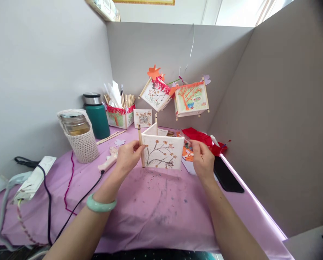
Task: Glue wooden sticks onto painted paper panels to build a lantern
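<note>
White panels joined at wooden corner sticks stand on the cloth; the front painted panel (163, 151) shows a dark branch with orange-brown blossoms. My left hand (130, 155), with a pale green bangle at its wrist, pinches the panel's left edge at a wooden stick (143, 159). Just beyond the panel's right edge is my right hand (203, 157), its fingers closed. Something thin and pale seems to run from its fingertips toward the panel's top right corner, too small to name. A pink glue gun (108, 163) lies beside my left hand.
Two painted lanterns (192, 97) hang at the back. At left stand a jar in a knitted sleeve (86, 144), a green bottle (98, 117) and a painted box of sticks (117, 118). A black phone (228, 174), red felt (198, 135) and a power strip (34, 178) with cords lie around.
</note>
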Demonstrator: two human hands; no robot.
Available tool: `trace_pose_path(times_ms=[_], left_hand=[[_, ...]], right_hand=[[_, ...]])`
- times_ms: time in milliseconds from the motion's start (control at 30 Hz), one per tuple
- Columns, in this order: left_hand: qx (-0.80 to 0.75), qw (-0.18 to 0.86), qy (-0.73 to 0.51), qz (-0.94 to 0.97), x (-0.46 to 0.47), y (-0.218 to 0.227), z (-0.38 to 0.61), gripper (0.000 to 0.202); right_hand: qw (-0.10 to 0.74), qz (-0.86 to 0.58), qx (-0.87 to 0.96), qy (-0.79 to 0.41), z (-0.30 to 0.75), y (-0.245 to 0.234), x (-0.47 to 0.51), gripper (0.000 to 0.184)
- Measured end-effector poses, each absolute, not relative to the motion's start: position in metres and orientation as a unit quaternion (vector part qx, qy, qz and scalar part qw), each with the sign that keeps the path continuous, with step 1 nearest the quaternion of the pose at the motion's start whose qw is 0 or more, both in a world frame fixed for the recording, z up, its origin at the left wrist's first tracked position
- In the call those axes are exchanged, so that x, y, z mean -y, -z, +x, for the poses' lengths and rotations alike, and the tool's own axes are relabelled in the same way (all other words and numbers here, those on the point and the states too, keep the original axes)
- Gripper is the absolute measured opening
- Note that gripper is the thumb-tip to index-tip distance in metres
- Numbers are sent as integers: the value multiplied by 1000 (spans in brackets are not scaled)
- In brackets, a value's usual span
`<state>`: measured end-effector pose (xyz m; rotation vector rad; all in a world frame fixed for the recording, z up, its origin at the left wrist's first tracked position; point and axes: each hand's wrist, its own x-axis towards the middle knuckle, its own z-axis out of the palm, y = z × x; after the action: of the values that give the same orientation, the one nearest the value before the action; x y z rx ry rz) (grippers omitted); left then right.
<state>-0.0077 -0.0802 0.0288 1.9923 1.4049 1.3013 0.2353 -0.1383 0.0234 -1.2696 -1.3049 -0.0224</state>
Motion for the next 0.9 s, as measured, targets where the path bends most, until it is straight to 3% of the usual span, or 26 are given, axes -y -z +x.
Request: trace_pose_path(times_ms=[100, 200, 333, 500, 700, 900], left_hand=[[-505, 287, -488, 652, 77, -26, -11, 29], [-486, 389, -518, 586, 77, -25, -13, 33], [-454, 510, -547, 485, 79, -19, -13, 28], [-422, 653, -492, 393, 83, -4, -6, 18], [-449, 689, -403, 401, 89, -1, -7, 13], [-499, 668, -291, 470, 87, 1, -14, 17]], right_hand=[[536, -565, 603, -174, 242, -6, 132, 41], [482, -544, 638, -254, 236, -4, 131, 36], [528, -503, 604, -321, 226, -10, 134, 40], [568, -487, 570, -339, 227, -7, 131, 37], [547, -584, 515, -308, 237, 2, 122, 31], [504, -532, 590, -339, 229, 4, 126, 22]])
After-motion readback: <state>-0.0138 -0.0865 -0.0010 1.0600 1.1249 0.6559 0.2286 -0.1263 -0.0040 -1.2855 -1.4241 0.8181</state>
